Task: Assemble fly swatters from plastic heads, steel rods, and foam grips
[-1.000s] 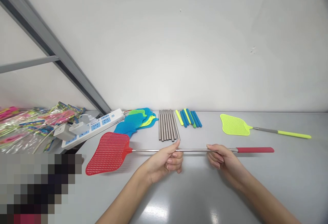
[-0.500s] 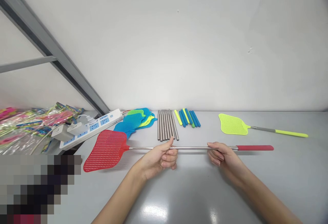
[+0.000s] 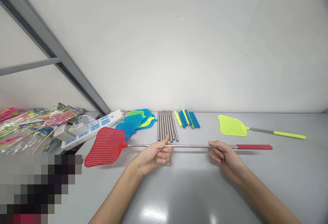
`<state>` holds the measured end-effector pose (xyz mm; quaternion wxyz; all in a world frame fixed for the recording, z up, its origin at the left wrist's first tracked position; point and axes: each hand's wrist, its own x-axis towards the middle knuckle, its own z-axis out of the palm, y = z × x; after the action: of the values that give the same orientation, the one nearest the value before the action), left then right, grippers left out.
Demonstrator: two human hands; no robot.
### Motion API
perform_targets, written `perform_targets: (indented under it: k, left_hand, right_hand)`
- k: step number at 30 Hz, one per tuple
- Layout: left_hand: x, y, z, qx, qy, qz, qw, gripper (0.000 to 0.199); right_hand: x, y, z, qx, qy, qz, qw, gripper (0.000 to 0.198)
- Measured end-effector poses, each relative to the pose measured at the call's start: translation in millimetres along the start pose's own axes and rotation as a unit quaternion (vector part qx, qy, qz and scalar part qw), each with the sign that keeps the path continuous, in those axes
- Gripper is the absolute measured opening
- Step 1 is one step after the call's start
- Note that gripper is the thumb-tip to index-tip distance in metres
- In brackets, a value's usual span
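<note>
A red fly swatter [image 3: 107, 147] lies level across my view, its mesh head to the left, a long thin metal rod in the middle and a red grip at the right end. My left hand [image 3: 159, 155] is closed round the rod left of its middle, thumb on top. Farther right, my right hand [image 3: 222, 154] holds the same rod just short of the red grip. Behind my left hand lies a row of metal tubes [image 3: 166, 125]. Several blue, yellow and green grips [image 3: 188, 119] lie beside the tubes.
Blue, green and yellow swatter heads [image 3: 133, 123] are heaped at the back left, by a white power strip [image 3: 98, 126] with plugs in it. Wrapped bright packages [image 3: 38, 125] fill the far left. A yellow swatter [image 3: 232, 126] lies at the right. A wall [image 3: 189, 46] rises behind.
My left hand has slid a little leftward along the rod. The right hand stays nearly in place, and the red head has tilted or risen slightly.
</note>
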<state>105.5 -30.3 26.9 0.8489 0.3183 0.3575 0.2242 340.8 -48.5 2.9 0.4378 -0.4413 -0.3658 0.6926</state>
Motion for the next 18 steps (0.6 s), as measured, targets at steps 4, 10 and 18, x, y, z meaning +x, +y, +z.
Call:
perform_targets:
  k: [4,10,18]
  left_hand:
    - [1.6,-1.8,0.3,-0.005,-0.003,0.006,1.000,0.041]
    - [0.8,-1.2,0.2,0.003,-0.002,0.015,1.000,0.041]
    - [14.2,-22.7,1.9,0.063,0.063,0.077,0.993,0.046]
  right_hand:
    - [0.1,-3.2,-3.6,0.002,0.019,-0.009,1.000,0.043]
    - [-0.2,-4.4,-6.4,0.014,0.019,-0.008,1.000,0.042]
    - [1.3,6.7,-7.8,0.054,0.002,0.012,0.998,0.043]
